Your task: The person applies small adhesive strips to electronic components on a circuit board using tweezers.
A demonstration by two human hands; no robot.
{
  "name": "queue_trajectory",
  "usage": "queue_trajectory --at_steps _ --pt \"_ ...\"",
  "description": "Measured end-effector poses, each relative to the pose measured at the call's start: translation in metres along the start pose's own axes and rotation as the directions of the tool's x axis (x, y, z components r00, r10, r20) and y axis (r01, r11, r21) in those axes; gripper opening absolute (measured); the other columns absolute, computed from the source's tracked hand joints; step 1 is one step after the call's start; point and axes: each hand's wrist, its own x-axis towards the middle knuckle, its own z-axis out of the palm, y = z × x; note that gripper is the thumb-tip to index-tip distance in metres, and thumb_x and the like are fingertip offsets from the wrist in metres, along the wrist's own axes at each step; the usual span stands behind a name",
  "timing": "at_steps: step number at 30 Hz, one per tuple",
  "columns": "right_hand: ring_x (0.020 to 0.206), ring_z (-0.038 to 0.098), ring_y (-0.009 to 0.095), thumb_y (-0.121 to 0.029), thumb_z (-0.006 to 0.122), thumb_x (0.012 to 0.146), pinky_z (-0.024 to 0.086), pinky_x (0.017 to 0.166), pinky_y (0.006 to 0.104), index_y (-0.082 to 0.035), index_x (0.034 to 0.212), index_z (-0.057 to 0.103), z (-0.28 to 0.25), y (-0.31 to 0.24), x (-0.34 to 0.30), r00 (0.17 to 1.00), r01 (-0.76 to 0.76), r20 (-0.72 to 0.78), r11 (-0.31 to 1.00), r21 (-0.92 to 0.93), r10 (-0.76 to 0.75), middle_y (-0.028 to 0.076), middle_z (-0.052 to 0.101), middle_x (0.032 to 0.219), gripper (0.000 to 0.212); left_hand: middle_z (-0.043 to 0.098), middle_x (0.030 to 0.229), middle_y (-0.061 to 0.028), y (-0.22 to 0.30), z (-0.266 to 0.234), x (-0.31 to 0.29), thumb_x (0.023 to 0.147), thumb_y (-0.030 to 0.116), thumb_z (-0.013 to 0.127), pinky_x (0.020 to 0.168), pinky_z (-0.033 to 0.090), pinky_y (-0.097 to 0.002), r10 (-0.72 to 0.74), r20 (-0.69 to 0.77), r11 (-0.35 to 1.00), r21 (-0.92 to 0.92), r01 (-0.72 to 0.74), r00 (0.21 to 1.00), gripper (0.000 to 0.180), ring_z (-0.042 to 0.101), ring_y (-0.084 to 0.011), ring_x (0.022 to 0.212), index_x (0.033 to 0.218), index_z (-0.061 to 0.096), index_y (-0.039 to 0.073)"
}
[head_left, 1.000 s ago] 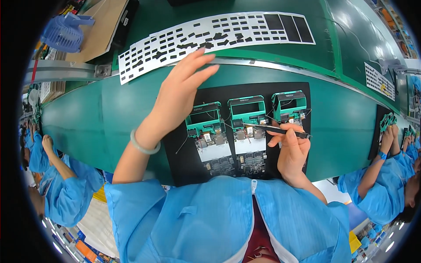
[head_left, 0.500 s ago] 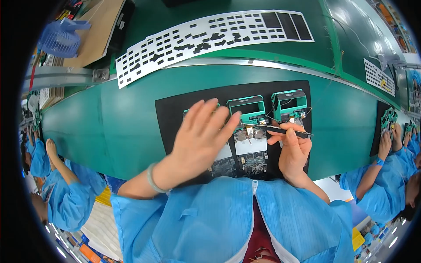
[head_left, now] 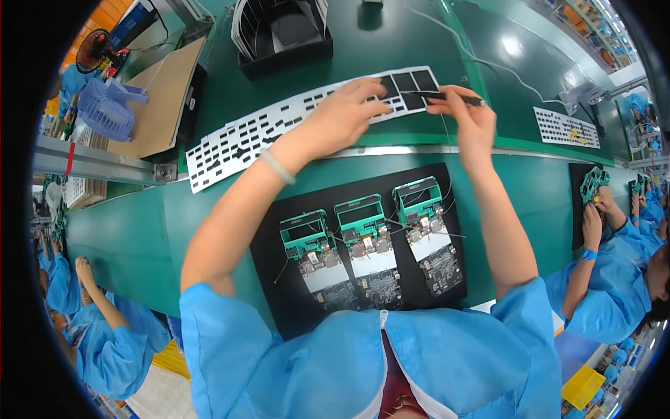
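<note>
My left hand [head_left: 345,115] lies over a long white sheet [head_left: 241,146] of small black rectangular pads, its fingers stretched out towards the larger black panels at the sheet's right end. In my right hand [head_left: 471,126] is a pair of dark tweezers [head_left: 472,100], pinched between thumb and fingers, the tip pointing left onto those panels. Whether the tip grips a pad is too small to tell. Closer to me, a black mat [head_left: 413,297] carries three circuit boards with green frames: a left board [head_left: 324,276], a middle board [head_left: 373,263] and a right board [head_left: 430,244]. Thin wires trail from them.
Behind the sheet stands a black box [head_left: 286,63] holding white sheets. A blue fan [head_left: 105,108] and brown cardboard [head_left: 157,98] are at far left. Another padded sheet [head_left: 565,129] lies at right, near a co-worker [head_left: 607,300]; another co-worker [head_left: 105,349] sits at left.
Both hands have moved from above the boards up and away to the white sheet, the tweezers still in my right hand. All three boards now show uncovered.
</note>
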Motion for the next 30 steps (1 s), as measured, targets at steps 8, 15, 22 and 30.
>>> queue_trajectory --at_steps 8,15,22,30 --pt "0.072 0.061 0.017 -0.009 0.051 0.084 0.047 0.064 0.0236 0.006 0.093 0.055 0.005 0.027 0.02 0.996 0.084 0.039 0.937 -0.34 -0.075 0.012 0.061 0.081 0.019 0.03 0.13 -0.0201 -0.019 0.04 0.01 0.083 0.043 0.04 0.101 0.018 -0.0435 -0.032 0.112 0.955 0.297 -0.003 0.993 0.045 0.025 -0.0366 0.122 0.123 0.042 0.022" --pt "0.063 0.06 0.02 -0.017 0.049 0.083 0.047 0.064 0.0308 0.005 0.088 0.052 0.031 -0.013 -0.024 0.946 -0.189 0.278 0.981 0.051 0.168 0.014 0.061 0.07 0.023 0.033 0.128 -0.0204 -0.023 0.047 0.002 0.081 0.042 0.043 0.1 0.021 -0.0442 -0.037 0.059 0.962 0.271 0.02 0.998 0.045 0.027 -0.0365 0.121 0.121 0.043 0.022" --pt "0.06 0.061 0.022 -0.013 0.047 0.085 0.048 0.069 0.0376 0.004 0.092 0.051 0.071 -0.031 -0.164 0.818 -0.551 0.427 0.736 0.393 0.385 0.014 0.059 0.073 0.019 0.048 0.115 -0.0144 0.009 0.007 -0.036 0.085 0.026 0.045 0.091 0.034 -0.0345 -0.238 -0.181 0.879 -0.459 0.132 0.954 0.033 0.044 -0.0281 0.108 0.112 0.051 0.008" --pt "0.066 0.061 0.021 -0.015 0.045 0.087 0.044 0.069 0.0304 0.003 0.096 0.051 0.084 -0.004 -0.187 0.886 -0.454 0.285 0.81 0.372 0.366 0.017 0.061 0.079 0.021 0.052 0.112 -0.0147 0.087 -0.043 -0.173 0.059 0.038 0.071 0.092 0.035 -0.0325 -0.528 0.065 0.535 -0.748 0.392 0.847 0.071 0.048 -0.0242 0.106 0.113 0.048 -0.003"
